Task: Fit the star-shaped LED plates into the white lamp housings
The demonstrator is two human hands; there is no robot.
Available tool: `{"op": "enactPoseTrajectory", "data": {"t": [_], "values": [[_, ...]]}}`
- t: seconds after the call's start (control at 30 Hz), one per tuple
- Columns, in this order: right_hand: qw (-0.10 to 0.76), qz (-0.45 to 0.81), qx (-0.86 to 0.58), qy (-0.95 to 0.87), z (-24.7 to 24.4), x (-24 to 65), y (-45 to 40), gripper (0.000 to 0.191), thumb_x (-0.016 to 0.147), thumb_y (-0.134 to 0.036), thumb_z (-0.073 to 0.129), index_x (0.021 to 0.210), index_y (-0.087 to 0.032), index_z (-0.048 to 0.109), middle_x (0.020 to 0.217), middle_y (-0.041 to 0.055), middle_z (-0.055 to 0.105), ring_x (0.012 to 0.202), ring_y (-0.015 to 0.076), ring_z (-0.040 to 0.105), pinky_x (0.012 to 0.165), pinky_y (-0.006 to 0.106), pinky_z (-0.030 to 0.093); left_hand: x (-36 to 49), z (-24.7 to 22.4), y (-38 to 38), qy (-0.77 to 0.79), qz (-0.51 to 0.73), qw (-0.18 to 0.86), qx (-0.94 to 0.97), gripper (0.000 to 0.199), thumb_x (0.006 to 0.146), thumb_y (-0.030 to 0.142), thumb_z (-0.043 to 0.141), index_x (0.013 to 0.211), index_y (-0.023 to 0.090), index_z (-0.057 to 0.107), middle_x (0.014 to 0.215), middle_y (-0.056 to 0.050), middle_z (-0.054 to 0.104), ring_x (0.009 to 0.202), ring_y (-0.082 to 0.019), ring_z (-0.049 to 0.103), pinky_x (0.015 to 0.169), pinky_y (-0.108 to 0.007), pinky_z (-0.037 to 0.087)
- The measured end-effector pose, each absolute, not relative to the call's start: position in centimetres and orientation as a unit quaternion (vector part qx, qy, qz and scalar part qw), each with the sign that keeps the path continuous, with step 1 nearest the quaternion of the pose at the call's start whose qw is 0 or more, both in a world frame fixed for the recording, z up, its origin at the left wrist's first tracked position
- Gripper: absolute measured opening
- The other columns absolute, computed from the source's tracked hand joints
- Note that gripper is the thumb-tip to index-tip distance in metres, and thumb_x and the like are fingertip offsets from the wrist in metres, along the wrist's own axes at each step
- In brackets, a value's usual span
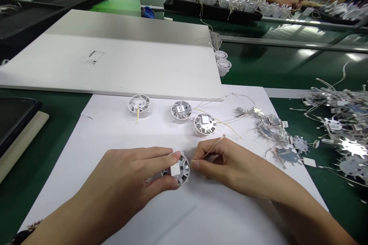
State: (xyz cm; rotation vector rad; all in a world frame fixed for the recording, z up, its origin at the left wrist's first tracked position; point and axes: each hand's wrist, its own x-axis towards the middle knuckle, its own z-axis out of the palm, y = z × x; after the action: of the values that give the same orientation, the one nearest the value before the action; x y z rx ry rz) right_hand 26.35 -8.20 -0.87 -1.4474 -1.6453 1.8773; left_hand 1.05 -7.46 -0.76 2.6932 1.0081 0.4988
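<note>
A round white housing with a silver spoked plate and a white square on top point(183, 168) sits on the white paper point(161, 218). My left hand point(138, 176) grips it from the left, fingers around its near and far sides. At its right edge my right hand point(218, 160) pinches a thin wire between thumb and forefinger. Just beyond stand two similar housings with silver plates, one point(181, 111) in the middle and one point(205, 124) to its right, with thin wires trailing right. An open white housing point(139, 105) with a yellow wire stands further left.
Loose silver plates with wires point(276, 132) lie on the paper's right, beside a larger pile point(345, 134). A big white board point(129, 57) lies behind. More housings point(223, 66) stand by its right edge. Beyond are a black tray point(212, 10) and another person's hands point(287, 0).
</note>
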Motion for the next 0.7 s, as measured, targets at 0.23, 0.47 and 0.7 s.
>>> {"op": "enactPoseTrajectory", "data": {"t": [0.23, 0.47, 0.7], "values": [[0.133, 0.636, -0.459, -0.606, -0.8, 26.8, -8.2, 0.020, 0.104, -0.022, 0.069, 0.086, -0.016, 0.077, 0.071, -0.0034, 0.060, 0.063, 0.0106, 0.044, 0.056, 0.022, 0.034, 0.0, -2.6, -7.9, 0.370, 0.197, 0.164, 0.893, 0.041, 0.117, 0.052, 0.045, 0.116, 0.034, 0.082, 0.117, 0.008, 0.086, 0.095, -0.023, 0.087, 0.059, -0.030, 0.069], [0.101, 0.618, -0.466, -0.625, -0.8, 26.8, -8.0, 0.022, 0.105, -0.020, 0.064, 0.095, -0.015, 0.082, 0.086, 0.0022, 0.075, 0.074, 0.0154, 0.057, 0.065, 0.026, 0.043, 0.5, -0.8, -6.6, 0.309, 0.170, 0.127, 0.927, 0.046, 0.118, 0.050, 0.044, 0.100, 0.030, 0.081, 0.103, 0.008, 0.088, 0.078, -0.022, 0.087, 0.051, -0.029, 0.066], [0.166, 0.675, -0.470, -0.544, -1.5, 26.5, -8.1, 0.012, 0.099, -0.025, 0.076, 0.089, -0.018, 0.074, 0.078, -0.0033, 0.066, 0.071, 0.0123, 0.056, 0.064, 0.022, 0.043, -0.8, -4.2, -7.8, 0.358, 0.180, 0.191, 0.896, 0.046, 0.110, 0.066, 0.055, 0.147, 0.038, 0.059, 0.128, 0.002, 0.082, 0.108, -0.025, 0.081, 0.094, -0.036, 0.066]]}}
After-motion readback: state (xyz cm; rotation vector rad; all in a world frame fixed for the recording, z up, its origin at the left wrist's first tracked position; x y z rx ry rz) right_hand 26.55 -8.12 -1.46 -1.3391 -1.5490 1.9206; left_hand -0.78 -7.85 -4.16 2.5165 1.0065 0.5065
